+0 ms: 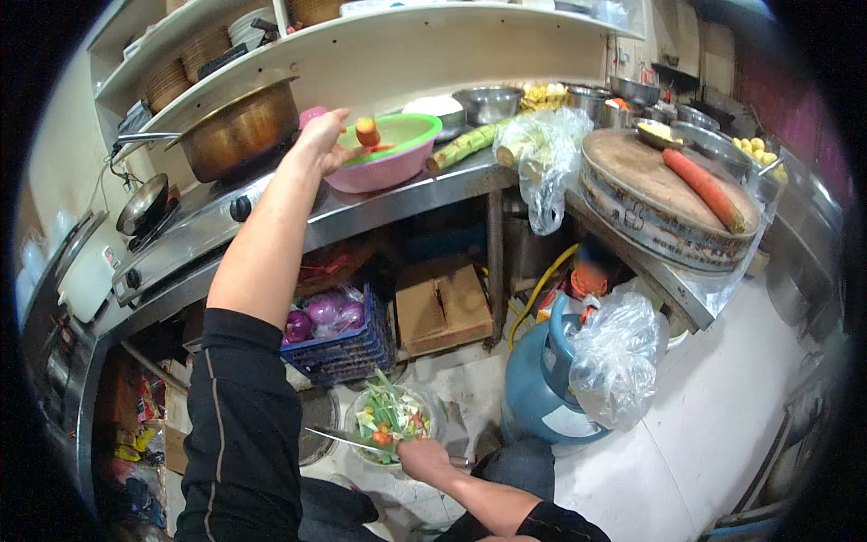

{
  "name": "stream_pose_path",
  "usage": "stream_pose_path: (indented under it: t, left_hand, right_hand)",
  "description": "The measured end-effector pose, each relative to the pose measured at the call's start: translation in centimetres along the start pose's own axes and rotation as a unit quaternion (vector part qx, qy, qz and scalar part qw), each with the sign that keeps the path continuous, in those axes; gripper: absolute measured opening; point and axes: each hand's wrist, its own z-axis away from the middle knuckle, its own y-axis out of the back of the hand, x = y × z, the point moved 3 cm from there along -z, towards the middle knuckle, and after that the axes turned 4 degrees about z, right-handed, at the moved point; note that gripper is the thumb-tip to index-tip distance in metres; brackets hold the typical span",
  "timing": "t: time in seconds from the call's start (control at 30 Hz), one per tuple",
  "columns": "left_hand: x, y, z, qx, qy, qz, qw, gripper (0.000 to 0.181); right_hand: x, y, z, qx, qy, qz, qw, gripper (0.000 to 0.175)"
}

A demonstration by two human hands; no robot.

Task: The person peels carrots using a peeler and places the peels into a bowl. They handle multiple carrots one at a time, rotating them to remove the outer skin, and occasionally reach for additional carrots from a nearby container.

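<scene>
My left hand (326, 143) reaches over a pink plastic basket (383, 173) with a green rimmed one (423, 127) nested in it. Its fingers are spread. A carrot piece (367, 132) shows just beyond them over the basket; whether they touch is unclear. Low in front of me, my right hand (423, 459) grips a kitchen knife (345, 439), its blade pointing left. Under the blade stands a bin (433, 406) filled with vegetable scraps (389, 410), green leaves and orange bits among them. A whole carrot (704, 190) lies on a round chopping block (630, 159) at right.
A large pot (237, 129) sits on the stove (203, 230) at left. Celtuce-like stems (467, 146) and a plastic bag (542, 146) lie on the steel counter. Below are a blue crate (339, 356) of purple onions, a cardboard box (443, 308) and a gas cylinder (542, 379).
</scene>
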Motion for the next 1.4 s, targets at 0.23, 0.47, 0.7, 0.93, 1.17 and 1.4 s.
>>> stream_pose_path:
  t: [0.23,0.47,0.7,0.93,1.17,1.4]
  left_hand:
    - [-11.5,4.0,16.4,-0.35,-0.341,-0.444,0.751,0.019]
    - [-33.1,16.2,28.3,-0.446,0.227,-0.382,0.777,0.01]
    - [-43.0,21.8,27.2,-0.383,0.237,-0.337,0.827,0.014]
    - [-28.7,6.5,21.4,-0.322,-0.008,-0.289,0.902,0.016]
    - [-9.5,-19.1,21.5,-0.409,-0.341,-0.106,0.84,0.024]
    - [-6.2,-39.0,23.7,-0.434,-0.559,-0.294,0.642,0.065]
  right_hand:
    - [-0.2,0.9,0.4,0.02,0.044,0.019,0.999,0.017]
    - [-0.6,1.0,0.7,0.114,0.039,0.061,0.991,0.013]
    - [-0.1,0.0,0.3,0.069,0.034,0.067,0.995,0.014]
    - [0.5,-0.2,0.0,-0.025,-0.014,0.033,0.999,0.016]
    - [0.4,-1.6,0.2,-0.015,0.036,0.065,0.997,0.012]
    - [0.8,-3.1,-0.5,0.124,0.067,-0.045,0.989,0.006]
